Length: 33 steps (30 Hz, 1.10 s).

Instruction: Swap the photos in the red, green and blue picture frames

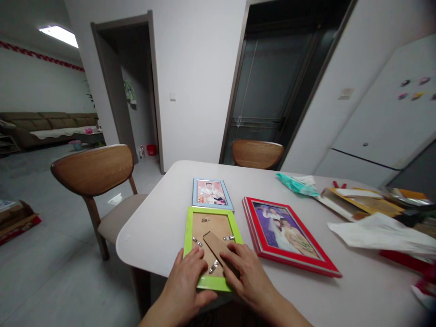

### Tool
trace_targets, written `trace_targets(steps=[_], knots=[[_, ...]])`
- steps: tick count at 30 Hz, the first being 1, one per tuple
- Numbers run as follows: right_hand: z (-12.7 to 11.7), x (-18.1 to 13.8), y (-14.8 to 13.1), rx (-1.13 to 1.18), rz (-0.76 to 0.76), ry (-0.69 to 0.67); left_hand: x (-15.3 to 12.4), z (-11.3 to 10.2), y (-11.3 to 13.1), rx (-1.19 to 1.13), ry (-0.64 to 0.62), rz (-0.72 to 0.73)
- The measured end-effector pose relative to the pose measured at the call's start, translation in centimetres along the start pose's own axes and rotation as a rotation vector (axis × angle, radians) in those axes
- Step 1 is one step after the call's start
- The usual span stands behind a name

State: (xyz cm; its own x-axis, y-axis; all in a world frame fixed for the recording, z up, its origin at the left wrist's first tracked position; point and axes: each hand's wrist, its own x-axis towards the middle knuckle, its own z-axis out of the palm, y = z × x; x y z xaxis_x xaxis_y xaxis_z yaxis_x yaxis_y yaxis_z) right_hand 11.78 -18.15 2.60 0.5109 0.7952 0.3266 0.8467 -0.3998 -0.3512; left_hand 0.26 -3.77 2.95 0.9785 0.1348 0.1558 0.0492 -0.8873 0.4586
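A green picture frame (189, 227) lies face down at the near edge of the white table (160, 213), its brown back board and small metal clips showing. My left hand (185, 279) rests on its lower left corner, fingers spread flat on the board and thumb curled under the near edge. My right hand (245, 272) lies on the lower right part, fingertips on the cardboard stand (214, 243). Beyond it lies a small blue frame (211, 193) with a photo. To the right is a larger red frame (289, 236) with a photo.
Papers (381, 231), envelopes (364, 202) and a green-and-white wrapper (296, 184) clutter the right side of the table. A wooden chair (98, 172) stands at the left and another chair (257, 153) at the far side. A white fridge (384, 122) stands at the right.
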Motion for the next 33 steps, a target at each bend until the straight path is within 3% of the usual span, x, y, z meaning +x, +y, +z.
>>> trace_targets(steps=[8,18,20,23,26,33], knots=[[-0.9,0.3,-2.0,0.03,-0.17,-0.169,-0.3,-0.2,-0.3,0.005,-0.031,-0.01],[-1.3,-0.1,-1.6,0.062,-0.244,-0.17,-0.3,0.3,-0.8,0.009,-0.013,-0.009],[-0.9,0.1,-0.7,0.053,-0.203,-0.132,-0.3,0.3,-0.9,0.009,-0.01,-0.007],[-0.3,1.0,1.1,-0.029,-0.005,-0.014,-0.3,0.2,-0.8,0.008,-0.003,-0.009],[0.0,2.1,2.3,-0.132,0.136,0.007,-0.2,0.0,-0.6,0.011,-0.013,-0.018],[0.4,2.8,2.1,-0.142,0.17,0.004,-0.3,-0.3,-0.1,0.008,-0.024,-0.039]])
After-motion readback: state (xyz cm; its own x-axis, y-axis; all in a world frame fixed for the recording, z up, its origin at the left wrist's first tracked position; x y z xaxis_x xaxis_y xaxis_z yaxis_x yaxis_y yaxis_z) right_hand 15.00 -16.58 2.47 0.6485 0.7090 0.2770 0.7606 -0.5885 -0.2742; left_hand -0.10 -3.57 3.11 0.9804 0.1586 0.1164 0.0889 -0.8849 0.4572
